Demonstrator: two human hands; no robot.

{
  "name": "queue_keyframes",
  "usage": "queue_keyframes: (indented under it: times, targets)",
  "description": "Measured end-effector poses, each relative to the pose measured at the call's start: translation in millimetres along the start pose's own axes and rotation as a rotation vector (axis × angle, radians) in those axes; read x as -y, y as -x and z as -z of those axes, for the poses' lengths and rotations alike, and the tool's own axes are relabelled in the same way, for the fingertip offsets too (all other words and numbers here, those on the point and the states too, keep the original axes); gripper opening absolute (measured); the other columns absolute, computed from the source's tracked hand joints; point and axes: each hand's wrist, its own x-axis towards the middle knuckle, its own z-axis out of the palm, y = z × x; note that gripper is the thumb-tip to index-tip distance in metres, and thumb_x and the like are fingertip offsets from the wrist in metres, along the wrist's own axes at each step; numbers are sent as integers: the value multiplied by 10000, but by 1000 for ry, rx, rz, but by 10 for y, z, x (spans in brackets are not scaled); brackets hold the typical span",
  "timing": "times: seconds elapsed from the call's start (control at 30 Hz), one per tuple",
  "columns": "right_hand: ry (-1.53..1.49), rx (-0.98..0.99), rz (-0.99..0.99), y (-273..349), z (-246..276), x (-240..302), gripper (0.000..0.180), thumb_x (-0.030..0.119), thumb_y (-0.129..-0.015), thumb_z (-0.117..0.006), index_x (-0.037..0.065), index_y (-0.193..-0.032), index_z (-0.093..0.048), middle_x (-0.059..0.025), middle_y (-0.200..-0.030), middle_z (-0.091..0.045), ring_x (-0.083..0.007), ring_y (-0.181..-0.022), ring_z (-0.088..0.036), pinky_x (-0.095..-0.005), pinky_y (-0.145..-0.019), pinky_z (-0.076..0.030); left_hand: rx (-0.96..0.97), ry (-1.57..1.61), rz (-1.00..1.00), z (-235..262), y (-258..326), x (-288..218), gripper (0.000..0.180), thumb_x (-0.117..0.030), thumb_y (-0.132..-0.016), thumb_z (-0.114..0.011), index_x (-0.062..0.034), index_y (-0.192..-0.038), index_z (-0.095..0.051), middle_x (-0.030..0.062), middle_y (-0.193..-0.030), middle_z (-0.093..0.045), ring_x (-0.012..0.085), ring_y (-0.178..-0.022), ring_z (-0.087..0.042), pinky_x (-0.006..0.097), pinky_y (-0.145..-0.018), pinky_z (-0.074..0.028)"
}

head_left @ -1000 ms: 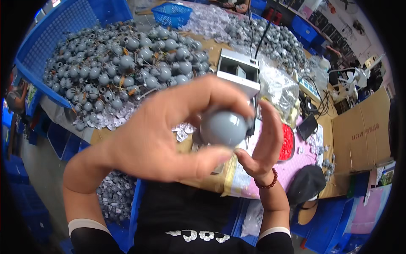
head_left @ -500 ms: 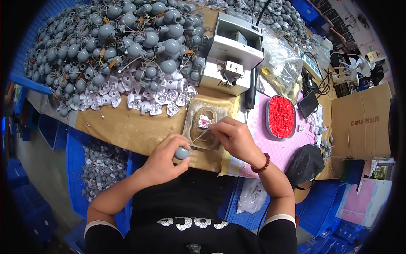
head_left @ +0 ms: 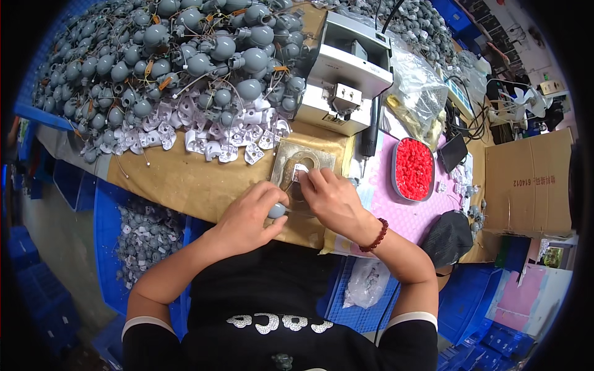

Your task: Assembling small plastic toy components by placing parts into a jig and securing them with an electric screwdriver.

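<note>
My left hand [head_left: 250, 217] is closed around a smooth grey ball-shaped part [head_left: 276, 211], whose rounded end shows between thumb and fingers. My right hand [head_left: 336, 199] reaches over a square, clear-looking plate [head_left: 328, 162] with a worn, brownish middle. Its thumb and fingertips are pinched at a small white plastic part [head_left: 300, 168] on that plate, hiding the part's lower half. The two hands are close together at the table's near edge. Any wire between them is hidden now.
Beyond the hands stands a white bench machine [head_left: 337, 86], with a black-handled screwdriver [head_left: 370, 133] beside it. A bowl of small red pieces [head_left: 413, 168] sits right. Grey ball parts [head_left: 247, 59] and white plastic parts [head_left: 213, 148] are heaped left. A black cap-like item [head_left: 447, 238] lies right.
My right hand has come down onto the white part, covering its red middle and lower half. My left hand has moved slightly up and right with the grey ball part. The view has shifted slightly.
</note>
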Motion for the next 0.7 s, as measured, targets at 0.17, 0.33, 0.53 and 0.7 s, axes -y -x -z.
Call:
queue_keyframes:
  times: [0.17, 0.33, 0.53, 0.7]
  targets:
    - [100, 11, 36, -7, 8, 90, 313, 96, -789, -614, -19, -1076, -661, -81, -968, -565, -226, -854, -587, -358, -646, -534, -196, -386, -47, -40, -170, -67, 405, -100, -819, -717, -54, -1203, -594, 147, -1268, -573, 357, -1214, -533, 479, -1022, -431]
    - [-383, -147, -83, 172, 16, -101, 218, 37, -786, -660, -12, -995, -703, -126, -1028, -640, -287, -880, -630, -371, -736, -543, -149, -598, -154, -318, -324, 41, 502, -110, -777, -736, -75, -1266, -630, 118, -1280, -589, 302, -1240, -523, 502, -1077, -358]
    - [-747, -150, -322, 517, 112, -422, 356, -29, -840, -710, 26, -1182, -628, -176, -1188, -668, -351, -1108, -646, -414, -920, -521, -151, -576, -236, -293, -345, 165, 443, -95, -768, -730, -69, -1205, -660, 100, -1212, -607, 278, -1192, -555, 492, -1057, -383]
    - [-493, -244, -303, 577, -297, -349, 335, -44, -796, -685, 28, -1102, -567, -170, -1158, -636, -391, -1036, -616, -432, -884, -525, -210, -486, -324, -276, -405, 259, 384, -78, -759, -728, -86, -1142, -695, 91, -1156, -620, 284, -1108, -592, 448, -976, -453]
